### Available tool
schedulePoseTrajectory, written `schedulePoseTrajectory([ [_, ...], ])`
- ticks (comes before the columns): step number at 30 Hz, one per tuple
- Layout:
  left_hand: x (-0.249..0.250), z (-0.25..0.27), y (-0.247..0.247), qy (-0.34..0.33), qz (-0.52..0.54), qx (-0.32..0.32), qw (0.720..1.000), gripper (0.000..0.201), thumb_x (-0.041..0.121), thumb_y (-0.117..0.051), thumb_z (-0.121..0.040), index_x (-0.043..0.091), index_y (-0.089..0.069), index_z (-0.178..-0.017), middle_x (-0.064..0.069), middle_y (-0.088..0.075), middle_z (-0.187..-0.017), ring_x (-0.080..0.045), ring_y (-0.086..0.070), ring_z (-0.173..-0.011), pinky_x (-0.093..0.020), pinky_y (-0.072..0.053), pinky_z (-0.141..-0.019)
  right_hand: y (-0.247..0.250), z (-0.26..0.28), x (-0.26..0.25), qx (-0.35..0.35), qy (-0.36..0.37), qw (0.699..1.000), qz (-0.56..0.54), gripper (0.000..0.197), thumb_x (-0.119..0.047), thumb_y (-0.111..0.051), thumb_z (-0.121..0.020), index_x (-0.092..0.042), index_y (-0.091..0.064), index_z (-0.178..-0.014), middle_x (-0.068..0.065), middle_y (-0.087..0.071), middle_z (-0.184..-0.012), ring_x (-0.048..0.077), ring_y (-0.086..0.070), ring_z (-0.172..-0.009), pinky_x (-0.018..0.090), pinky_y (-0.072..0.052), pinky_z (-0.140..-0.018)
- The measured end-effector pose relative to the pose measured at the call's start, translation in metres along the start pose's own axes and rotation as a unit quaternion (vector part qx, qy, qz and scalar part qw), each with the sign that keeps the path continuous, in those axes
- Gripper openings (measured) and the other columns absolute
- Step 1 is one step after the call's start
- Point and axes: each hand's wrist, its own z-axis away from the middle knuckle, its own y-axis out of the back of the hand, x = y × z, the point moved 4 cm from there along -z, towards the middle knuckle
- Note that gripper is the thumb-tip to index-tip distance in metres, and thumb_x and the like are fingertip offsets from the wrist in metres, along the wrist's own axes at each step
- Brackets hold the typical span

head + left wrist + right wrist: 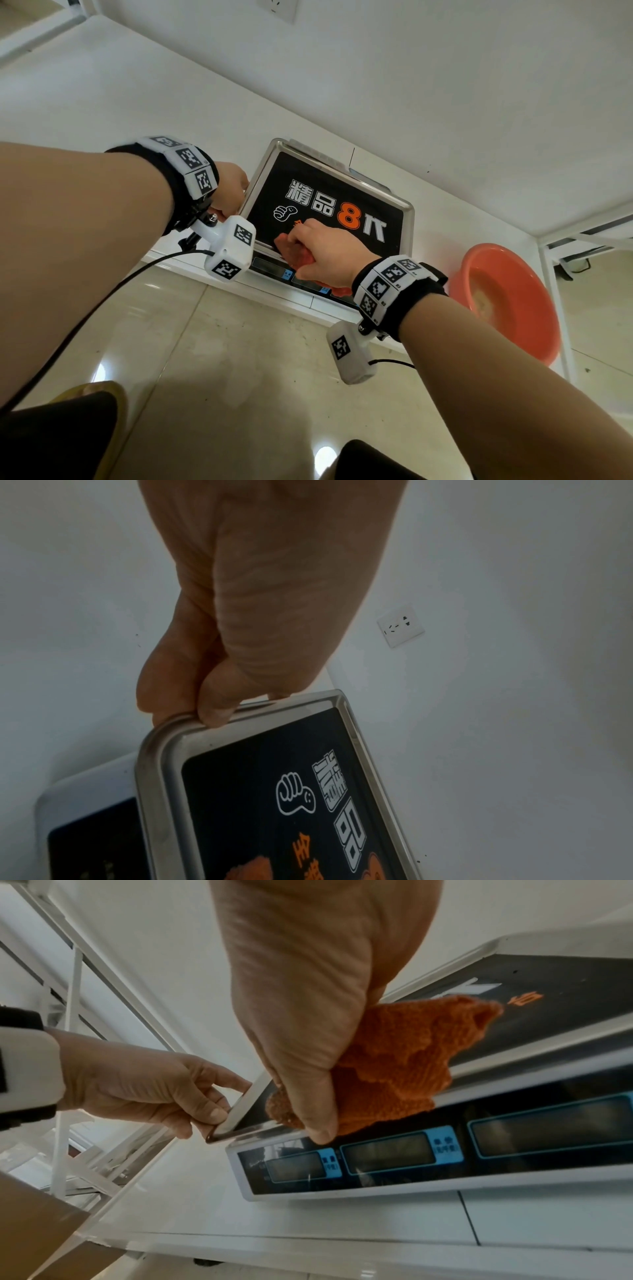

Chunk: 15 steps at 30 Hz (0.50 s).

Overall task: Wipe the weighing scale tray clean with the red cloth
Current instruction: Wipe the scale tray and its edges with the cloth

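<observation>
The scale tray is steel-rimmed with a black printed sticker inside and sits tilted on the scale. My left hand pinches its left rim, thumb on top and fingers under the edge; the left wrist view shows this left hand on the tray rim. My right hand grips the bunched red cloth and presses it on the tray's near edge, partly over the sticker. In the right wrist view the red cloth hangs from my right hand over the tray's front rim.
The scale's display panel lies just below the cloth. An orange-red basin with water stands to the right, beside a white metal frame. A wall socket is behind the scale. Glossy floor tiles lie in front.
</observation>
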Motion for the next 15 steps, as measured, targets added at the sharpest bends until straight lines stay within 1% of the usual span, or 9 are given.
schedulePoseTrajectory([
  [3,-0.0011,-0.0006,-0.0008,0.001,-0.007,-0.004,1.000,0.054,0.002,-0.061,-0.085,0.001,-0.045,-0.137,-0.019,-0.063,-0.123,-0.031,-0.067,-0.105,-0.036,-0.054,-0.093,-0.0035,-0.0001,0.0005,0.016,0.005,1.000,-0.013,0.039,-0.030,-0.071,-0.083,-0.024,-0.054,-0.118,-0.009,-0.046,-0.103,0.016,-0.056,-0.089,0.026,-0.045,-0.070],
  [6,-0.0012,-0.0007,-0.0007,0.001,-0.012,-0.003,1.000,0.049,0.002,-0.060,-0.085,0.000,-0.049,-0.133,-0.020,-0.063,-0.123,-0.031,-0.067,-0.104,-0.034,-0.053,-0.089,-0.0057,0.0003,0.0014,0.019,-0.002,0.999,-0.026,0.033,-0.028,-0.070,-0.084,-0.024,-0.056,-0.113,-0.007,-0.049,-0.100,0.017,-0.055,-0.087,0.026,-0.042,-0.071],
  [7,-0.0008,-0.0005,-0.0006,0.000,-0.016,-0.005,1.000,0.046,0.002,-0.060,-0.085,0.000,-0.051,-0.130,-0.020,-0.064,-0.122,-0.031,-0.067,-0.101,-0.033,-0.053,-0.089,-0.0062,0.0001,0.0020,0.016,-0.004,0.999,-0.031,0.031,-0.028,-0.069,-0.084,-0.024,-0.056,-0.112,-0.006,-0.051,-0.101,0.017,-0.055,-0.088,0.026,-0.042,-0.071],
  [9,-0.0003,0.0009,-0.0001,0.002,-0.022,-0.009,1.000,0.039,0.001,-0.061,-0.084,0.004,-0.053,-0.123,-0.020,-0.064,-0.122,-0.029,-0.066,-0.094,-0.033,-0.053,-0.089,-0.0059,0.0003,0.0021,0.010,-0.007,0.999,-0.048,0.026,-0.027,-0.069,-0.085,-0.025,-0.056,-0.108,-0.004,-0.054,-0.102,0.017,-0.056,-0.089,0.027,-0.043,-0.072],
  [10,-0.0003,0.0010,-0.0001,0.003,-0.020,-0.008,1.000,0.041,0.001,-0.061,-0.084,0.004,-0.053,-0.124,-0.020,-0.065,-0.121,-0.029,-0.067,-0.093,-0.034,-0.053,-0.090,-0.0050,0.0008,0.0020,0.006,-0.007,0.998,-0.056,0.023,-0.027,-0.069,-0.085,-0.026,-0.056,-0.104,-0.003,-0.056,-0.102,0.017,-0.056,-0.089,0.027,-0.045,-0.072],
  [12,-0.0016,0.0005,0.0000,0.004,-0.003,-0.005,1.000,0.048,0.000,-0.061,-0.083,0.000,-0.051,-0.130,-0.020,-0.066,-0.118,-0.032,-0.069,-0.097,-0.037,-0.054,-0.089,-0.0024,0.0018,0.0021,-0.003,-0.012,0.997,-0.078,0.019,-0.024,-0.069,-0.085,-0.027,-0.054,-0.096,-0.001,-0.059,-0.100,0.017,-0.058,-0.085,0.027,-0.047,-0.070],
  [13,-0.0017,-0.0001,0.0002,0.004,0.008,-0.003,1.000,0.049,-0.001,-0.060,-0.084,0.001,-0.051,-0.132,-0.019,-0.066,-0.116,-0.031,-0.069,-0.094,-0.037,-0.056,-0.084,-0.0009,0.0024,0.0025,-0.007,-0.017,0.995,-0.095,0.018,-0.021,-0.069,-0.085,-0.026,-0.054,-0.092,0.000,-0.061,-0.097,0.015,-0.058,-0.079,0.025,-0.046,-0.066],
  [14,-0.0019,-0.0007,0.0001,0.002,0.023,0.001,1.000,0.049,-0.001,-0.059,-0.085,0.002,-0.051,-0.133,-0.016,-0.066,-0.110,-0.028,-0.069,-0.084,-0.035,-0.057,-0.075,0.0001,0.0032,0.0032,-0.012,-0.021,0.993,-0.116,0.016,-0.019,-0.069,-0.085,-0.025,-0.055,-0.090,0.001,-0.062,-0.094,0.012,-0.057,-0.073,0.024,-0.045,-0.061],
  [15,-0.0025,-0.0020,0.0004,0.003,0.044,0.006,0.999,0.048,-0.002,-0.057,-0.086,0.003,-0.051,-0.134,-0.013,-0.064,-0.101,-0.022,-0.065,-0.071,-0.031,-0.055,-0.064,0.0009,0.0040,0.0045,-0.018,-0.026,0.991,-0.134,0.014,-0.018,-0.069,-0.086,-0.024,-0.056,-0.088,0.000,-0.062,-0.090,0.010,-0.056,-0.069,0.022,-0.043,-0.058],
])
